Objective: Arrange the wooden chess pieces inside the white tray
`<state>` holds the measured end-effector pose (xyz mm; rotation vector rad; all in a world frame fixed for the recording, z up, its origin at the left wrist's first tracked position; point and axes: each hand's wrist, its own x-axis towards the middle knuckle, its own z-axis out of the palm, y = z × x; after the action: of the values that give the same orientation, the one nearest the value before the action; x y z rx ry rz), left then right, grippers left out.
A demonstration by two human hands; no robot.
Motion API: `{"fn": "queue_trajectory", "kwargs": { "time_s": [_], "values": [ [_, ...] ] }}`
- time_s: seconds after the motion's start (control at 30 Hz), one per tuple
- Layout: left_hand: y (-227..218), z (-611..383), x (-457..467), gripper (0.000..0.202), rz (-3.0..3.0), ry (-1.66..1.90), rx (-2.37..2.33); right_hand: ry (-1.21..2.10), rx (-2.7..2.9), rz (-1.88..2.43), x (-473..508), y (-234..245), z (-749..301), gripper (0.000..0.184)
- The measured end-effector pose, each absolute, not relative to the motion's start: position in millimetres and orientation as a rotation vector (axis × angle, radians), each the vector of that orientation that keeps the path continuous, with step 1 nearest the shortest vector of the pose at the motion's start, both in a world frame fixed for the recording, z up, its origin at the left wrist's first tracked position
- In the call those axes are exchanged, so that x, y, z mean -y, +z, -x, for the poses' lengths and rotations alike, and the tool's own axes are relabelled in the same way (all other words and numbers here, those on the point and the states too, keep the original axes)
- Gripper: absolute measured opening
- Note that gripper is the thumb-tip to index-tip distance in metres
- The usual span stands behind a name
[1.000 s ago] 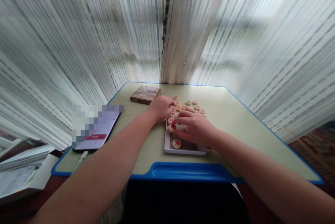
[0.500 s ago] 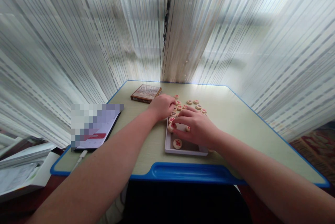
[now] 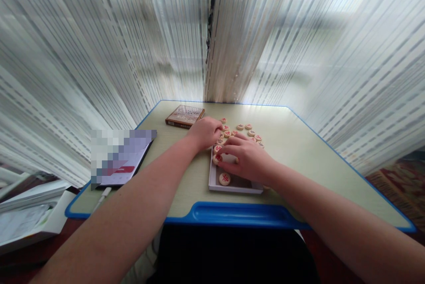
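Note:
A shallow white box tray (image 3: 235,189) lies on the small table with several round wooden Chinese chess pieces in it. Thumb and fingers of my right hand (image 3: 247,155) reach over the tray and close on a red-marked Chinese chess piece (image 3: 217,159) at its left side. Just beyond that is another red piece (image 3: 218,149). One more red piece (image 3: 225,179) lies in the tray's near left corner. My left hand (image 3: 206,133) is curled beside the tray's far left corner, near a black-marked piece (image 3: 220,141); its fingertips are hidden.
Several loose pieces (image 3: 251,133) lie beyond the tray. A brown box lid (image 3: 185,116) rests at the back left. At the left edge stands a tablet (image 3: 128,164) with a white cable (image 3: 105,193). A blue trough (image 3: 239,215) runs along the table's front, and striped curtains (image 3: 179,31) hang behind.
The whole view has shifted slightly, with the table a little higher in the picture. Both hands stay in nearly the same places, my right fingers still at the same piece.

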<state>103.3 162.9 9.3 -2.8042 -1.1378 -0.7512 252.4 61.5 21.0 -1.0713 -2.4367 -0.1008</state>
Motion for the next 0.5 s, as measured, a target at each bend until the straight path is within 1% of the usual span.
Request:
{"fn": "queue_trajectory", "kwargs": {
  "time_s": [0.2,0.3,0.5],
  "values": [
    [9.8,-102.5,-162.5,0.027,2.8,-0.752,1.144,-0.076,2.379,1.236,-65.9,22.4,-258.8,0.028],
    [9.8,-102.4,-162.3,0.027,2.805,-0.75,1.145,-0.096,2.369,1.322,-67.3,22.8,-260.7,0.024],
    [10.0,-102.3,-162.4,0.026,2.8,-0.741,1.16,-0.075,2.379,1.293,-68.8,18.6,-260.4,0.016]
  ]
}}
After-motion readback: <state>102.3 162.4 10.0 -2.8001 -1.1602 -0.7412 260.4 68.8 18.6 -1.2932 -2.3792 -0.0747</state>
